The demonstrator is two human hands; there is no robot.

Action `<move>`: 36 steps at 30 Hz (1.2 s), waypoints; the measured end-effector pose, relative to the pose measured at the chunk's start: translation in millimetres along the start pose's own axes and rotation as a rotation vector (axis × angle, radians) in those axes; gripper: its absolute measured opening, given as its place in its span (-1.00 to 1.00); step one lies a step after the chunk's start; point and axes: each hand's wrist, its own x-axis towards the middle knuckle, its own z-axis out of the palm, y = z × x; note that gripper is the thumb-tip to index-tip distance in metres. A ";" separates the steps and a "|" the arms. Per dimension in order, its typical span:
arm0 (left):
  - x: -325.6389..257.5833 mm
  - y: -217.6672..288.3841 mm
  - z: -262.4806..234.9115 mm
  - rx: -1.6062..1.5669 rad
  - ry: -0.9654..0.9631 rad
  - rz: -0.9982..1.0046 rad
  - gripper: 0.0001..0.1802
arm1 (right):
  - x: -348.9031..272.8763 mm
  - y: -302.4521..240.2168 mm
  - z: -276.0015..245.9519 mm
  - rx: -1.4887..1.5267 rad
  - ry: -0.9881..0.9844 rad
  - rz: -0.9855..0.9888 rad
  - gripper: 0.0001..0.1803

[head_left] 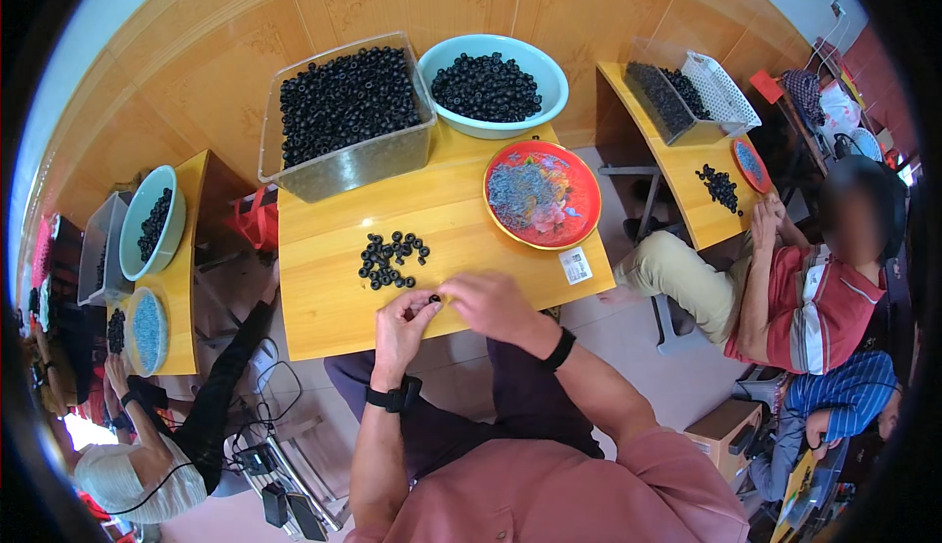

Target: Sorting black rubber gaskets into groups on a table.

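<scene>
The left hand (pixel 400 325) pinches one small, round black ring (pixel 434 299) at its fingertips, close to the near edge of the yellow wooden surface (pixel 324 283). The right hand (pixel 488 306) is blurred beside it; whether it grips anything I cannot tell. A loose cluster of similar black rings (pixel 384 275) lies just beyond. A weak or off-centre pinch could let the held ring slip and roll off the edge; a careless sweep by either hand could scatter the cluster.

Pinching between fingertips (pixel 420 296) of the left hand (pixel 399 327). Holding the blurred right hand (pixel 489 306) just beside, with right forearm (pixel 601 379) slanting in from near right.
</scene>
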 end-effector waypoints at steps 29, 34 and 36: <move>-0.7 -13.9 7.6 0.013 0.147 0.103 -0.81 | 16.5 120.7 -148.0 -0.573 -0.459 0.594 -0.83; -2.1 -5.7 6.2 0.040 0.136 0.090 -0.82 | 14.8 93.4 -131.4 0.086 -0.177 0.672 -0.87; -0.2 -8.9 7.8 0.030 0.143 0.085 -0.81 | 4.9 91.4 -108.5 0.400 -0.059 0.586 -0.85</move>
